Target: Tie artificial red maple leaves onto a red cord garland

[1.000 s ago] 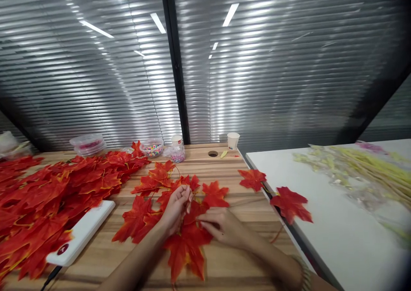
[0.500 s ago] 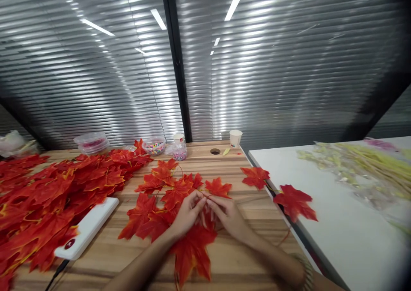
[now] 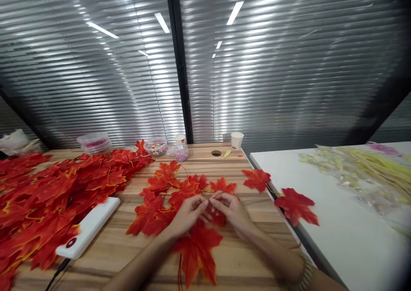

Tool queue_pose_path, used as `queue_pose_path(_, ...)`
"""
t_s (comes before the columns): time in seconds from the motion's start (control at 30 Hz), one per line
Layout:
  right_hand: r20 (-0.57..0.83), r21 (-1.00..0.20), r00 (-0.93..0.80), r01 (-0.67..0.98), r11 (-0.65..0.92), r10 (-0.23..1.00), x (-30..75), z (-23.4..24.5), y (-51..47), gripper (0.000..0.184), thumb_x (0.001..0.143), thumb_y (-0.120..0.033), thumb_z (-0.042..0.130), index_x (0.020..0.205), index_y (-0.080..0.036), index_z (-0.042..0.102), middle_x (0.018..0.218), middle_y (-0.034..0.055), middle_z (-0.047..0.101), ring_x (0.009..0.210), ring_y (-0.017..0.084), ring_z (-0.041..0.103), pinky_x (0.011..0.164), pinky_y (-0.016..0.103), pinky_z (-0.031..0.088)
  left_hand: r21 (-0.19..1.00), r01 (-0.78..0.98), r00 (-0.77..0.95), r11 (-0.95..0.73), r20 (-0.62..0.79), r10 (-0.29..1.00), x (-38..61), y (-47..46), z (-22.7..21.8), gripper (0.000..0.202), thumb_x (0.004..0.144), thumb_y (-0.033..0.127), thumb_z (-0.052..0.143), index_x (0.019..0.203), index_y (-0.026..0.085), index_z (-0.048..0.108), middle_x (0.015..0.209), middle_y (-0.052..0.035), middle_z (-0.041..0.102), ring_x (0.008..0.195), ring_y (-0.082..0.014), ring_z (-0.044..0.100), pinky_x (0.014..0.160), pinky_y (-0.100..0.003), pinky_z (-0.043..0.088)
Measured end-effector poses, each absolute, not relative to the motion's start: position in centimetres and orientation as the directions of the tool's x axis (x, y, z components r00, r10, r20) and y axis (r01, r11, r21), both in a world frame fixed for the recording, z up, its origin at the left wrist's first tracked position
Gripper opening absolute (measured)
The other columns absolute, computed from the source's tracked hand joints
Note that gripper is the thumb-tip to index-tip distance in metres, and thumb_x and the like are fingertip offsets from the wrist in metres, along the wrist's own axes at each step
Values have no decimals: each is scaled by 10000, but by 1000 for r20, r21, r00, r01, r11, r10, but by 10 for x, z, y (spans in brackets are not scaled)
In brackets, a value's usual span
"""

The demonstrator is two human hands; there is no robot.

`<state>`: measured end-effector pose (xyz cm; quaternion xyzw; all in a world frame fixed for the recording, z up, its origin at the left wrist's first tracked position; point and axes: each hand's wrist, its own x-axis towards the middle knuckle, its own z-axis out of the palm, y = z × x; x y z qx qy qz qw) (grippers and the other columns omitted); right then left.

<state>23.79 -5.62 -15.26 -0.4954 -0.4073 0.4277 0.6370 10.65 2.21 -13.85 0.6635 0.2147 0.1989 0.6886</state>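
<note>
My left hand [image 3: 190, 214] and my right hand [image 3: 231, 210] meet over the wooden table, thumbs and fingertips pinched almost together. Between them runs the thin stem of a red artificial maple leaf garland; the fingers mostly hide the spot they grip. One large maple leaf [image 3: 199, 252] hangs below my hands, towards me. More leaves of the string, such as this maple leaf [image 3: 149, 211], spread to the left and behind my hands. A further maple leaf [image 3: 223, 185] lies just beyond my right fingers.
A big heap of red maple leaves [image 3: 58, 188] covers the left side, beside a white power bank [image 3: 93, 226] with a black cable. Bead tubs [image 3: 156, 147] and a paper cup [image 3: 237, 141] stand at the back. Two leaves lie near the white table [image 3: 324, 196], which bears yellow stems [image 3: 369, 166].
My hands and the garland leaves below them have shifted slightly right. The right fingers have curled more, with a loop of stem showing above them. The view has tilted a little.
</note>
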Motion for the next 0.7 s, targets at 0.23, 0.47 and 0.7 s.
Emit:
queue_pose_path(0.23, 120, -989, 319, -49, 143, 940, 239, -156, -51, 314, 735, -466, 567, 738, -154, 536, 562, -3, 554, 540, 126, 533, 550, 245, 439, 930, 40, 483, -366, 303, 822, 75, 64, -73, 276, 747, 428, 538, 830, 166, 563, 763, -44, 635, 600, -159, 608, 559, -252, 485)
queue_pose_path(0.47, 202, -973, 250, -63, 223, 947, 240, -160, -48, 272, 767, -422, 541, 733, -153, 522, 658, 10, 597, 544, 113, 549, 560, 243, 451, 379, 780, 326, -497, 432, 841, -7, 176, -80, 293, 750, 361, 472, 894, 133, 588, 939, -123, 656, 833, -240, 611, 749, -297, 441)
queue_pose_path(0.7, 234, -969, 227, -25, 246, 945, 241, -163, -44, 244, 759, -388, 561, 748, -147, 523, 702, 32, 617, 547, 114, 558, 573, 253, 465, 265, 941, 116, -210, 332, 936, -65, 227, -89, 74, 659, 200, 493, 664, 130, 514, 752, -130, 661, 855, -317, 586, 691, -329, 432)
